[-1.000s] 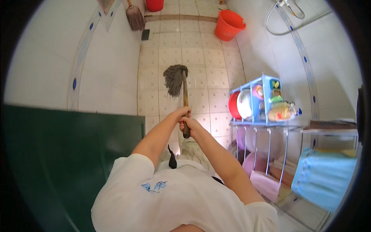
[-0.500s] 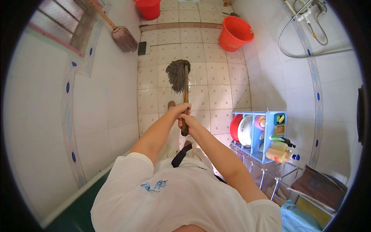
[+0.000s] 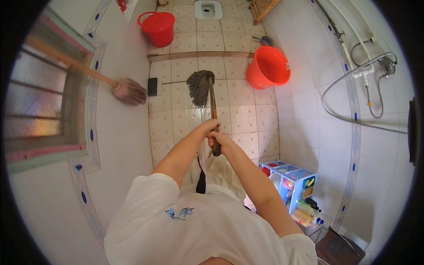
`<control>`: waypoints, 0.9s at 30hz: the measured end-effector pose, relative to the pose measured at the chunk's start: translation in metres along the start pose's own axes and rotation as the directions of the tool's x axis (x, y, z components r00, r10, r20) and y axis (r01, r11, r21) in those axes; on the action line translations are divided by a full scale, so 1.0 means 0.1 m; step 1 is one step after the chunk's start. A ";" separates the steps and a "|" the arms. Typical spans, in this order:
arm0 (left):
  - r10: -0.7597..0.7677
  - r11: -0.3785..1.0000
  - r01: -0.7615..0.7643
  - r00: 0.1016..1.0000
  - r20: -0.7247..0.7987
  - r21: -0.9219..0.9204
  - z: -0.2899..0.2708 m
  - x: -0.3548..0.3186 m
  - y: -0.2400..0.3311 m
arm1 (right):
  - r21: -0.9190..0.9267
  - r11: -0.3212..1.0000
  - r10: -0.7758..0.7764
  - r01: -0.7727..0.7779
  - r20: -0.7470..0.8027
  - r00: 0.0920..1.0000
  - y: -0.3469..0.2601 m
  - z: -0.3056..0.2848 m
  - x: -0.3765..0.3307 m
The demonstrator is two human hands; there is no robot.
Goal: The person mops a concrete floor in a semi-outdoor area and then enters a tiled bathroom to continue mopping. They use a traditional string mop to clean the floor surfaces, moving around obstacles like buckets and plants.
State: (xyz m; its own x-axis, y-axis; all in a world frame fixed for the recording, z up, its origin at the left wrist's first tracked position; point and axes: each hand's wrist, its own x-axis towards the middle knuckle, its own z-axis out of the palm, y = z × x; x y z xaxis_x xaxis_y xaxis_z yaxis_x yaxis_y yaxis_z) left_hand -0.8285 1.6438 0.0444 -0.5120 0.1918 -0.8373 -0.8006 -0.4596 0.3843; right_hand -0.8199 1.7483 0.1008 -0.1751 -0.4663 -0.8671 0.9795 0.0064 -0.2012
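A mop with a dark grey string head (image 3: 201, 88) and a brown wooden handle reaches out ahead of me over the tiled floor (image 3: 165, 123). My left hand (image 3: 212, 125) grips the handle farther along, fingers wrapped round it. Just below, my right hand (image 3: 218, 140) closes round the handle near its butt end, which sticks out towards me. The two hands almost touch. The mop head is lifted towards the far part of the floor; whether it touches the tiles I cannot tell.
A red bucket (image 3: 268, 68) stands right of the mop, another red bucket (image 3: 159, 28) beyond a raised sill (image 3: 201, 55). A second mop (image 3: 130, 92) leans at the left wall. A blue shelf (image 3: 287, 176) with bottles is at right. Farther off are a squat toilet (image 3: 207, 9) and a wooden stool (image 3: 263, 9).
My view has moved forward: buckets and sill sit lower in the picture, and the squat toilet shows more fully. The shelf has slid down towards the lower right. Both hands keep their grip.
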 end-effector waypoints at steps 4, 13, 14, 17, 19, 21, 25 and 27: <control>0.010 0.999 -0.010 1.000 0.006 -0.045 -0.03 0.56 0.64 | -0.102 0.995 -0.017 0.012 -0.049 0.999 -0.76 0.04 0.32; -0.021 0.997 0.019 0.999 -0.030 -0.073 0.09 1.49 1.88 | -0.443 0.896 -0.069 0.022 -0.090 0.994 -2.48 0.23 0.61; -0.020 0.996 0.018 1.000 -0.013 -0.087 0.20 1.57 1.90 | -0.480 0.877 -0.053 -0.028 -0.153 0.987 -2.60 0.10 0.71; -0.013 0.993 0.014 1.000 0.003 -0.114 0.34 1.99 2.02 | -0.750 0.652 -0.144 -0.111 -0.266 0.953 -3.00 -0.10 1.10; -0.044 0.995 0.043 0.999 -0.006 -0.090 0.38 2.17 2.17 | -0.952 0.255 -0.315 -0.169 -0.247 0.916 -3.19 -0.12 1.26; -0.097 0.995 0.096 0.995 -0.031 -0.021 0.39 2.23 2.43 | -0.891 0.289 -0.298 -0.351 -0.432 0.851 -3.38 -0.03 1.26; -0.174 0.973 0.146 0.973 -0.152 -0.180 -0.02 2.71 2.59 | -0.896 0.213 -0.308 -0.388 -0.439 0.844 -3.36 0.00 1.44; -0.250 0.962 0.239 0.965 -0.080 -0.130 -0.21 2.71 2.78 | -0.914 0.225 -0.348 -0.337 -0.398 0.849 -3.16 -0.03 1.35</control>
State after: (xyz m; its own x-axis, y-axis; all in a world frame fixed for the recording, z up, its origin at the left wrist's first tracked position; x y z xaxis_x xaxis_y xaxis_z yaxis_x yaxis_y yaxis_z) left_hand -1.1834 1.5495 -0.0839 -0.2688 0.2311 -0.9351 -0.8523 -0.5093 0.1191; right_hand -1.1538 1.6857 0.0462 -0.5288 -0.0455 -0.8475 0.1883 0.9674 -0.1694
